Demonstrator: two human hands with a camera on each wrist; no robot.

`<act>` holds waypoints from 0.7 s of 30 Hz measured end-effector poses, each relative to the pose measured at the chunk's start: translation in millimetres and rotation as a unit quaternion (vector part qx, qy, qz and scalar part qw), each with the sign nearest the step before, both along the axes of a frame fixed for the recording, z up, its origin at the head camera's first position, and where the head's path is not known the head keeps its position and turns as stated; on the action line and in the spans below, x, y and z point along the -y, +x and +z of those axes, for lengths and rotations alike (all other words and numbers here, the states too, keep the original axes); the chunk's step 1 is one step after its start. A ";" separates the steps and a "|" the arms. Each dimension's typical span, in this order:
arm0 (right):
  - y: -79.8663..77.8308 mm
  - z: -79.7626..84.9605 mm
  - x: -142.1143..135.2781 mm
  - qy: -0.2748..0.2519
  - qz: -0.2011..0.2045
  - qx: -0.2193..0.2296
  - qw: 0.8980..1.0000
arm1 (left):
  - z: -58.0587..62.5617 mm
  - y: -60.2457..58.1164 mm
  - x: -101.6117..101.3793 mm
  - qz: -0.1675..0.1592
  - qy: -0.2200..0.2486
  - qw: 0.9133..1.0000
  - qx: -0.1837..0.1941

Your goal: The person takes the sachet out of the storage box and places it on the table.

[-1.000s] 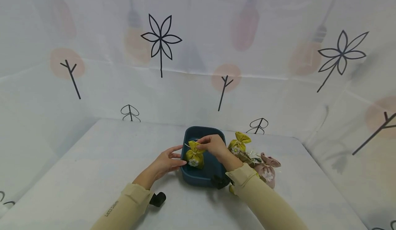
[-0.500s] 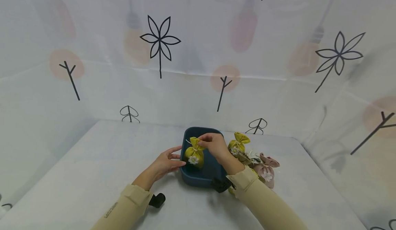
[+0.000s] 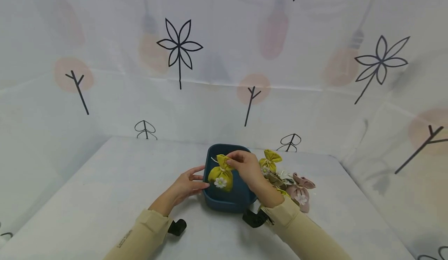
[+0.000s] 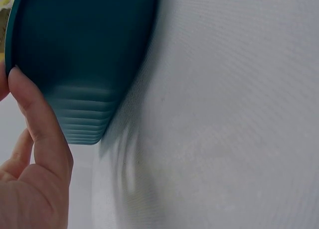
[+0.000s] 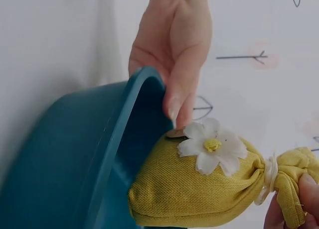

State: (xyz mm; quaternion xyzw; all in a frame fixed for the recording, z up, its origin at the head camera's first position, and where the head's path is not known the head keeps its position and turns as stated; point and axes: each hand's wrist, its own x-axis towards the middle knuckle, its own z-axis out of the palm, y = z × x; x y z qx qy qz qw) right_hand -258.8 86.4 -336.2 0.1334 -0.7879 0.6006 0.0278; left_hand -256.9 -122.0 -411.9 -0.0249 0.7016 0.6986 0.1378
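Observation:
A yellow cloth drawstring pouch [image 3: 221, 177] with a white flower on its front hangs over the blue basin [image 3: 227, 205]. My right hand [image 3: 246, 168] pinches the pouch by its gathered top, above the white cord. In the right wrist view the same pouch [image 5: 199, 184] is close up, its lower end at the basin's opening. My left hand [image 3: 185, 185] touches the basin's left side near the rim, fingers fairly straight. The left wrist view has a fingertip of that hand [image 4: 45, 134] against the basin's edge [image 4: 84, 55].
To the right of the basin lie several more pouches, among them a yellow one [image 3: 269, 160] and a pink one [image 3: 300, 194], partly behind the right forearm. Black wrist cameras stick out below both cuffs. A patterned white cloth [image 3: 210, 58] rises behind the white table [image 3: 133, 170].
My right hand has lifted the yellow pouch slightly and turned it a little, so its flower faces more to the front. The left hand has stayed by the basin's side.

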 end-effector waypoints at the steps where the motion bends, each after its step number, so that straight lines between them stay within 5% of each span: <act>1: 1.9 1.0 -0.4 -0.002 0.000 -0.003 1.000 | -0.1 0.1 0.1 0.001 0.000 1.000 0.000; 21: 38.3 8.9 -23.8 -0.015 -0.004 -0.019 1.000 | -2.6 1.0 0.8 -0.006 -0.004 1.000 -0.017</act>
